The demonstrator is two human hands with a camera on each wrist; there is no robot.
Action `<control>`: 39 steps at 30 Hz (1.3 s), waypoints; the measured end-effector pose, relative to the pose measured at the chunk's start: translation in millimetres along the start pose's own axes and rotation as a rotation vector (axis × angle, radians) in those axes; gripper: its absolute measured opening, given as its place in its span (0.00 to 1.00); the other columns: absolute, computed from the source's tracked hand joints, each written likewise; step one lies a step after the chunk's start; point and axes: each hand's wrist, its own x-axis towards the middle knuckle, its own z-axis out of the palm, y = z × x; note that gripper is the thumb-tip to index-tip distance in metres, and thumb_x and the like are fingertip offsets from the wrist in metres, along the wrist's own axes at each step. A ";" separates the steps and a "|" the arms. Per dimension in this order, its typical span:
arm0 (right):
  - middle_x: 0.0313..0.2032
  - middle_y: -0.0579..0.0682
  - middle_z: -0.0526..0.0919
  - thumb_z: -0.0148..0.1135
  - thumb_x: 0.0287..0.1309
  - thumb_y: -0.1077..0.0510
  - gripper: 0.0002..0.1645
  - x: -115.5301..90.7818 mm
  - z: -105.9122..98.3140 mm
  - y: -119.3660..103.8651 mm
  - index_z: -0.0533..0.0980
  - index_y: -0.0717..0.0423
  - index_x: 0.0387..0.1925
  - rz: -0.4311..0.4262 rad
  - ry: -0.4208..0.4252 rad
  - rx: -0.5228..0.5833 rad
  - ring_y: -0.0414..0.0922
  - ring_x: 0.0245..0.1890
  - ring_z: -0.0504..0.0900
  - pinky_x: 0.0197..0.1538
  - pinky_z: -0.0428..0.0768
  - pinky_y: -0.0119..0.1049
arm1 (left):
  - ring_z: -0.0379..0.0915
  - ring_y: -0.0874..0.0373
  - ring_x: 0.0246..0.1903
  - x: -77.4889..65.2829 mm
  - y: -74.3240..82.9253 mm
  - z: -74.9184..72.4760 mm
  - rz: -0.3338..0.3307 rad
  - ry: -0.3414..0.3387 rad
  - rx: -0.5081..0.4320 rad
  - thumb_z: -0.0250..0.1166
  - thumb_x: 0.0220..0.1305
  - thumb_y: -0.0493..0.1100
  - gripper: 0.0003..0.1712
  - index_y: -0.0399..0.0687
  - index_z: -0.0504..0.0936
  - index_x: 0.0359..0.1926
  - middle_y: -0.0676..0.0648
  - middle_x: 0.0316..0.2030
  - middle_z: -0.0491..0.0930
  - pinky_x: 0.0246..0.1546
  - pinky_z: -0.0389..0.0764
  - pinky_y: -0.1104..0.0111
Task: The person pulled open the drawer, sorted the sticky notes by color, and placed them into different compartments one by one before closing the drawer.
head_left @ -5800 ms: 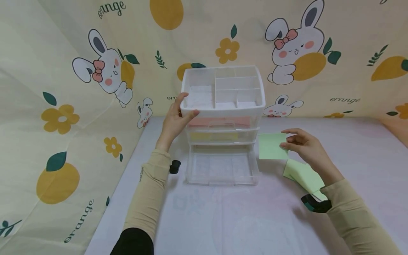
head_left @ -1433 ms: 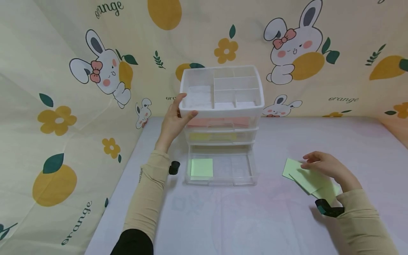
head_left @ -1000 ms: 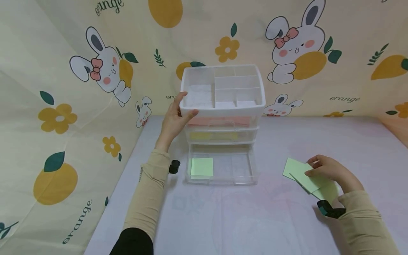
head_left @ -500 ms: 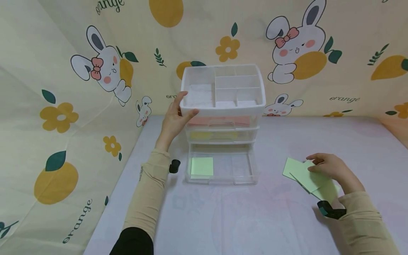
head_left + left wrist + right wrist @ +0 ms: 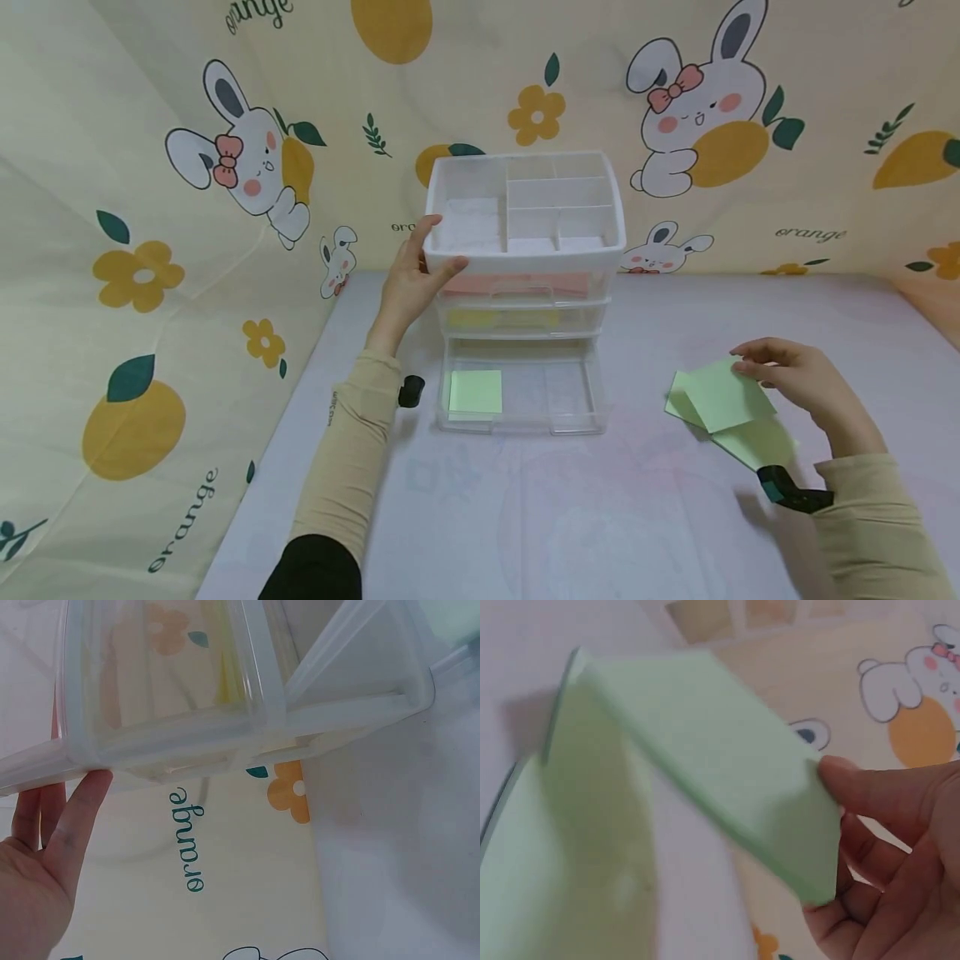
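Note:
My left hand (image 5: 408, 287) grips the upper left corner of a white plastic drawer organizer (image 5: 525, 265), thumb in front and fingers at its side. The clear bottom drawer (image 5: 551, 421) is pulled out, with a light green sticky note pad (image 5: 476, 392) lying in its left part. At the right, my right hand (image 5: 813, 383) pinches another green sticky note pad (image 5: 729, 395) by its edge. This pad is tilted and raised over more green pads (image 5: 757, 444) on the table. The right wrist view shows the held pad (image 5: 712, 742) between thumb and fingers.
Pink contents (image 5: 517, 286) show through the top drawer and yellow ones (image 5: 502, 319) through the middle drawer; both are pushed in. The organizer's top tray (image 5: 471, 225) has several compartments. A printed cloth (image 5: 585, 50) hangs behind the white table (image 5: 570, 517).
Earlier, my right hand held a green pad beside the organizer; a pad now lies in the bottom drawer. The right hand has since gripped and lifted another. The left hand stays put.

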 end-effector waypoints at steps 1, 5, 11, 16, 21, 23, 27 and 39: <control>0.34 0.25 0.74 0.54 0.61 0.39 0.30 -0.7 -0.3 -2.4 0.70 0.56 0.55 0.006 0.008 0.022 0.25 0.32 0.72 0.39 0.72 0.35 | 0.66 0.52 0.39 -0.1 0.0 0.0 0.003 0.002 0.001 0.57 0.41 0.80 0.43 0.92 0.52 0.61 0.46 0.46 0.65 0.33 0.70 0.63; 0.32 0.25 0.76 0.55 0.59 0.37 0.31 -2.2 0.4 -13.6 0.69 0.54 0.54 0.017 0.017 0.102 0.30 0.33 0.76 0.41 0.71 0.35 | 0.66 0.52 0.38 -0.7 -0.3 0.0 0.015 0.008 0.011 0.56 0.41 0.81 0.44 0.91 0.52 0.61 0.45 0.45 0.65 0.32 0.69 0.64; 0.31 0.26 0.80 0.59 0.59 0.46 0.21 1.7 10.1 -32.0 0.74 0.53 0.49 -0.076 0.091 0.299 0.31 0.31 0.79 0.37 0.76 0.23 | 0.66 0.53 0.38 -0.8 -1.0 0.5 0.020 0.009 0.008 0.56 0.41 0.81 0.44 0.90 0.53 0.61 0.45 0.45 0.65 0.32 0.70 0.64; 0.31 0.30 0.82 0.61 0.58 0.54 0.14 8.2 25.7 -52.5 0.77 0.55 0.45 -0.177 0.126 0.462 0.32 0.30 0.81 0.36 0.78 0.25 | 0.66 0.53 0.38 -0.5 -2.2 0.7 0.018 0.011 0.012 0.56 0.41 0.81 0.44 0.90 0.53 0.61 0.45 0.46 0.65 0.33 0.70 0.64; 0.30 0.31 0.83 0.61 0.58 0.56 0.12 14.9 42.8 -76.1 0.78 0.56 0.43 -0.222 0.106 0.520 0.32 0.29 0.82 0.37 0.79 0.25 | 0.67 0.52 0.38 0.0 -1.9 0.3 0.027 0.010 0.017 0.56 0.41 0.80 0.44 0.88 0.53 0.62 0.44 0.46 0.66 0.33 0.70 0.65; 0.29 0.32 0.83 0.62 0.58 0.56 0.12 18.3 49.9 -83.4 0.77 0.57 0.42 -0.235 0.079 0.531 0.33 0.29 0.83 0.37 0.80 0.25 | 0.66 0.52 0.38 0.1 -1.9 1.0 0.033 0.014 0.017 0.56 0.41 0.80 0.44 0.88 0.53 0.62 0.44 0.46 0.66 0.32 0.69 0.65; 0.29 0.34 0.83 0.61 0.59 0.55 0.15 25.2 66.8 -94.9 0.76 0.62 0.43 -0.240 0.045 0.490 0.33 0.29 0.83 0.38 0.81 0.28 | 0.66 0.53 0.35 -0.3 -2.5 2.3 0.041 0.019 0.012 0.55 0.40 0.81 0.45 0.88 0.53 0.62 0.45 0.43 0.65 0.31 0.68 0.65; 0.31 0.56 0.85 0.60 0.59 0.58 0.08 44.3 117.2 -124.3 0.78 0.59 0.37 -0.278 -0.001 0.170 0.50 0.31 0.85 0.35 0.80 0.39 | 0.65 0.54 0.34 0.7 -3.4 1.7 0.041 0.018 -0.002 0.56 0.41 0.80 0.43 0.91 0.53 0.61 0.46 0.42 0.64 0.30 0.68 0.65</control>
